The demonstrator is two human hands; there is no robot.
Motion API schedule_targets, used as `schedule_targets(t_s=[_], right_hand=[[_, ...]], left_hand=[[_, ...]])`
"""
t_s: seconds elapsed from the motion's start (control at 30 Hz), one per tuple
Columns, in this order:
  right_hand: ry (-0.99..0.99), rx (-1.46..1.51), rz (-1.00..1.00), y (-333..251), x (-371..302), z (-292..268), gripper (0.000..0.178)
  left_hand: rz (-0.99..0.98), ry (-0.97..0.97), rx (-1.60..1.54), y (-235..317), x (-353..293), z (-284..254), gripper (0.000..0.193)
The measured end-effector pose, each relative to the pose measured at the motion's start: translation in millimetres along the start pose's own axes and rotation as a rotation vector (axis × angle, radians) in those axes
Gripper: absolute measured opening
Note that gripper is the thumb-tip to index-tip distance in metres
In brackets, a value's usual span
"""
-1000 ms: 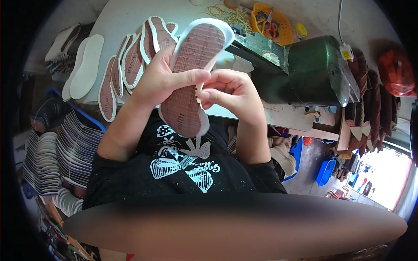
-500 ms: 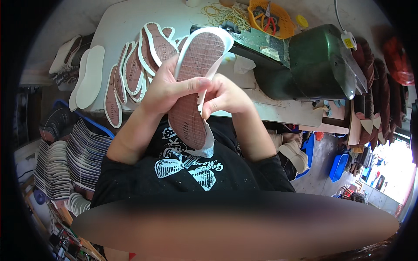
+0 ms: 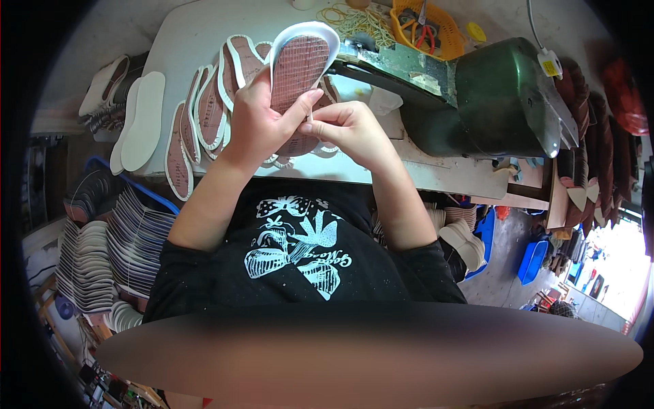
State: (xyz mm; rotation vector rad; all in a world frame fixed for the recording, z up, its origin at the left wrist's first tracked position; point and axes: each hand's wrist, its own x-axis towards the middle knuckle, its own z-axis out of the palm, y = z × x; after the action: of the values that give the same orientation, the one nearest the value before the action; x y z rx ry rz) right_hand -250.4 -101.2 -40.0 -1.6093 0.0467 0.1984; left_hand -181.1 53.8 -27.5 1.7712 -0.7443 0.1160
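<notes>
An insole [image 3: 300,65] with a brown, lined underside and a raised white edging is held up over the table, its rounded end pointing away from me. My left hand [image 3: 259,126] grips it along the left side, thumb laid across the brown face. At its right edge, my right hand [image 3: 351,129] pinches the white edging between thumb and fingertips, close to my left thumb. The insole's nearer end is partly hidden behind my hands. Just left of it, a spread of similar brown insoles [image 3: 211,109] with white rims lies overlapping on the table.
A dark green sewing machine [image 3: 501,95] stands to the right on the white table [image 3: 184,34]. Behind it sit a yellow basket [image 3: 453,44] of tools and loose yellowish bands [image 3: 351,24]. Cream insoles [image 3: 144,123] rest at the left edge; stacked soles [image 3: 136,232] stand below.
The insole has moved away from my body and slightly left, out over the table. My right hand has shifted along with it, its fingers now pinched closer together on the edge.
</notes>
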Motion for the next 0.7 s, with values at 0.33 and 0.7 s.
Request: schedule_targets(t_s=[0.33,0.7], right_hand=[[0.261,0.227,-0.088,8,18,-2,0.023],[0.489,0.375,-0.179,7,36,-25,0.030]], left_hand=[[-0.354,0.003,-0.588,-23,56,15,0.028],[-0.431,-0.084,-0.506,-74,112,49,0.027]])
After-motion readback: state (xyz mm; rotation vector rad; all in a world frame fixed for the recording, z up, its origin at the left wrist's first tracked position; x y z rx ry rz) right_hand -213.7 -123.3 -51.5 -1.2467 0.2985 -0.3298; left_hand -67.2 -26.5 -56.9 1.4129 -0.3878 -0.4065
